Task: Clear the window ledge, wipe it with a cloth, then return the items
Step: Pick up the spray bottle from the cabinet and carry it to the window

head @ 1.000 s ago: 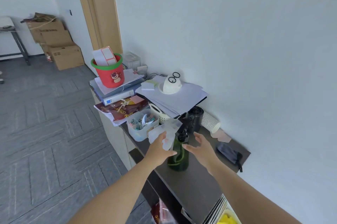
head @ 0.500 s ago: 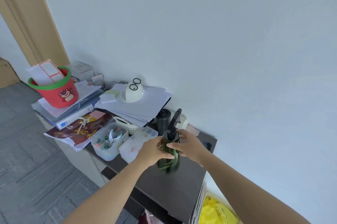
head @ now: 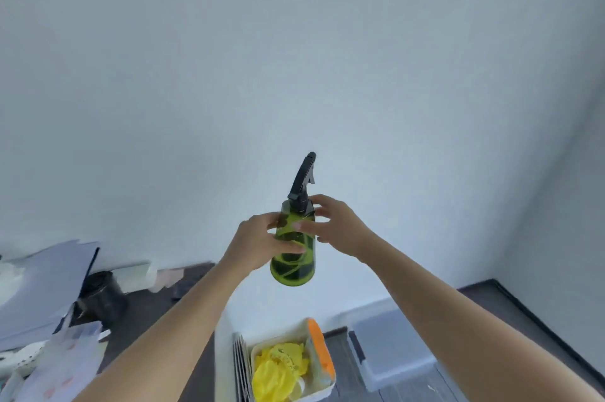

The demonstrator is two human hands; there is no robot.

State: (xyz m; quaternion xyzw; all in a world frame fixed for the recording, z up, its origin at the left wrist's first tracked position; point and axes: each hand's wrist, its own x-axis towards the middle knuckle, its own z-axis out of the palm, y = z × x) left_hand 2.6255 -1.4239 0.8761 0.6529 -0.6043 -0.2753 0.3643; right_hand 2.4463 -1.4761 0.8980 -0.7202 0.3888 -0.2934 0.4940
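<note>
A green spray bottle with a black trigger head hangs in the air in front of the white wall, tilted slightly. My left hand grips its body from the left side. My right hand touches the bottle's shoulder from the right, fingers spread around it. The dark cabinet top lies below and to the left. No cloth shows in either hand.
Stacked white papers, a black cylinder and a clear organiser box crowd the left of the dark surface. Below stands a white bin holding yellow material. A clear storage box sits on the floor to the right.
Both hands have lifted the spray bottle off the dark surface and carried it up and to the right; my view has swung right, away from the red bucket.
</note>
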